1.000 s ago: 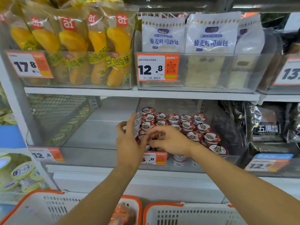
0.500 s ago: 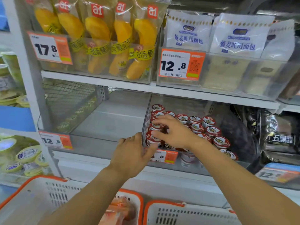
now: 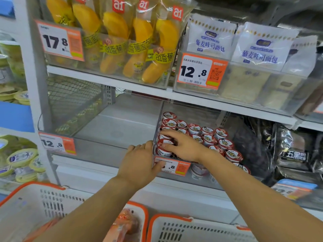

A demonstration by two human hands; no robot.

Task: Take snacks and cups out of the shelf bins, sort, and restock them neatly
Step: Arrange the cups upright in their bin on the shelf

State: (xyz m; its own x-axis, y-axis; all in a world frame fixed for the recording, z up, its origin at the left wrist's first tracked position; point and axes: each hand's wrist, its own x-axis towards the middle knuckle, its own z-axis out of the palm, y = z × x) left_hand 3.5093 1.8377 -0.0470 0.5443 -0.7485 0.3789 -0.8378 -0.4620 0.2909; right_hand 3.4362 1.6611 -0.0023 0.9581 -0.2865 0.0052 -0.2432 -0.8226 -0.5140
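Note:
Several small cups with red and white lids (image 3: pixel 208 135) stand packed in a clear shelf bin (image 3: pixel 158 119) on the middle shelf. My left hand (image 3: pixel 139 161) grips the bin's front left corner, fingers hooked over the rim and thumb on the orange price tag (image 3: pixel 176 166). My right hand (image 3: pixel 183 145) lies on the lids at the bin's front left, fingers stretched out across them and thumb on a front cup. The cups under my palm are hidden.
An empty clear bin (image 3: pixel 104 149) sits left of the cups. Yellow banana bread packs (image 3: pixel 139 41) and white bread bags (image 3: pixel 262 48) fill the shelf above. Dark packs (image 3: pixel 295 154) lie to the right. Below are two white and orange baskets (image 3: pixel 35 203) (image 3: pixel 174 219); the left one holds an orange pack (image 3: pixel 125 224).
My left hand dropped from the cups to the bin's front left corner and took hold of it. My right hand slid further back over the lids.

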